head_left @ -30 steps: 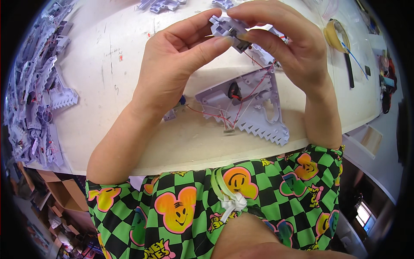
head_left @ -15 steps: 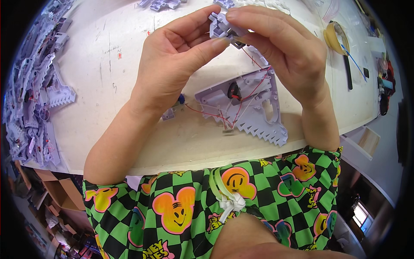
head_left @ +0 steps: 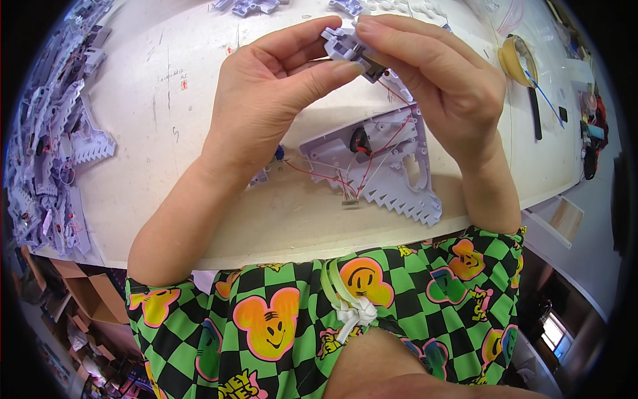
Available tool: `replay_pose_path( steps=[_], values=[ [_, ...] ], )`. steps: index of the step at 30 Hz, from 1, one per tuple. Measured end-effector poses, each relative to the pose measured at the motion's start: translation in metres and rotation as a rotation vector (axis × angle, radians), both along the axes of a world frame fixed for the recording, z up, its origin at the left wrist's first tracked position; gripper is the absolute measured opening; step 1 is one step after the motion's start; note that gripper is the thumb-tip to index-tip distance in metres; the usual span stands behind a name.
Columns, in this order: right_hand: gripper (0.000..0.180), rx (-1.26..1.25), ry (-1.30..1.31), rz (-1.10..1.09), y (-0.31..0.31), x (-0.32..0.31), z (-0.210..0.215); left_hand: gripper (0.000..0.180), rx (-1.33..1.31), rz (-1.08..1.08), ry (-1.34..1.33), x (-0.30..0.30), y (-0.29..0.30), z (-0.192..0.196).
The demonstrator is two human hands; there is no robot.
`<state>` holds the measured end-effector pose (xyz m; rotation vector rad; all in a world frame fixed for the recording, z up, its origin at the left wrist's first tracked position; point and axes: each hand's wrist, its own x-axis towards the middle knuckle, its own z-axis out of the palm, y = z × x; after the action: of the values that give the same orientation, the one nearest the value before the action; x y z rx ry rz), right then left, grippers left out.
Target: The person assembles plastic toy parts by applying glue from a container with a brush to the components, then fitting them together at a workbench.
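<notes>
At the upper middle of the frame, the left hand (head_left: 266,100) and right hand (head_left: 445,86) both pinch a small lilac plastic part (head_left: 345,48), directly above the toothed housing (head_left: 389,169) on the tabletop (head_left: 166,133).

A clear plastic bag (head_left: 508,10) is seen lying at the far right edge of the pale bench (head_left: 166,106), cut off by the upper rim of the view. Brown cardboard boxes (head_left: 73,296), open and plain, are seen stacked below the bench's near left corner. No labels, signs or screens can be made out.
</notes>
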<state>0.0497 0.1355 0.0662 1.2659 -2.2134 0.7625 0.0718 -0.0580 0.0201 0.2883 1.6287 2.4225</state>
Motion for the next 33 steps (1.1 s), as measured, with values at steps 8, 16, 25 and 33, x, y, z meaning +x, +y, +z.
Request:
replay_pose_path(
  steps=[8,16,25,33],
  values=[
    [0.031,-0.037,-0.122,0.052,0.006,-0.004,0.005,0.05,0.013,-0.009,0.04,0.0,0.0,0.001],
    [0.033,0.128,-0.288,0.223,0.016,-0.008,0.015,0.051,-0.025,-0.162,0.031,0.001,-0.005,-0.002],
    [0.035,-0.045,-0.148,0.22,0.013,-0.008,0.005,0.054,-0.011,-0.135,0.042,-0.003,-0.006,-0.014],
    [0.031,0.022,-0.22,0.179,0.009,-0.003,0.003,0.054,-0.054,-0.114,0.021,0.0,-0.008,-0.007]
  ],
)
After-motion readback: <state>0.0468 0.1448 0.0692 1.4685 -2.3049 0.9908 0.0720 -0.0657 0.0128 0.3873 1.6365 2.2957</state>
